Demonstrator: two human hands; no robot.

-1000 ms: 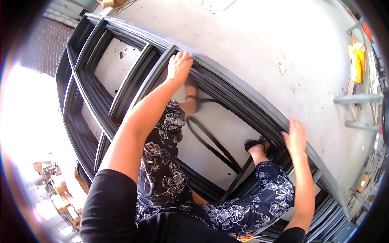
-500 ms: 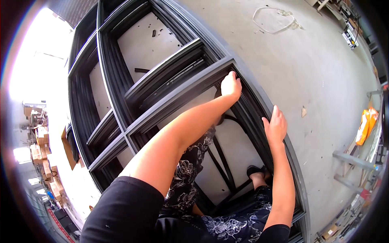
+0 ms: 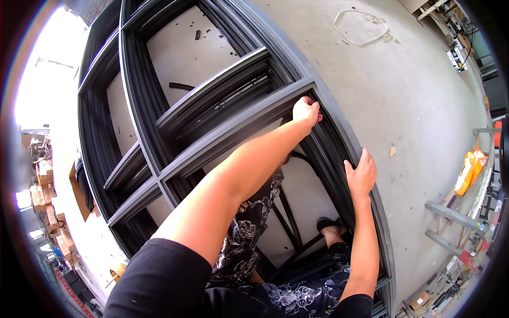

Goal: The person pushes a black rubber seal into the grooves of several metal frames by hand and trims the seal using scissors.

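My left hand [image 3: 306, 113] is closed at the inner corner of a dark grey metal frame [image 3: 233, 123], its fingertips pressed against the grooved inside edge. Whatever the fingers pinch there is too small or hidden to make out. Lower along the same side, my right hand [image 3: 362, 174] lies on the frame's outer rail with fingers stretched out and thumb spread. Several such frames appear stacked, with black grooved inner sides. Below, through the opening, black strips [image 3: 289, 217] lie on or near the floor.
My foot in a black shoe [image 3: 330, 223] stands inside the frame opening. A pale loop of cord [image 3: 339, 33] lies on the concrete floor. At right are an orange bag [image 3: 470, 170] and metal rails [image 3: 450, 213]. Cardboard boxes [image 3: 43, 180] are piled at far left.
The fingers of my left hand have turned slightly at the corner and more of them shows. My right hand stays on the rail. The whole view has shifted a little.
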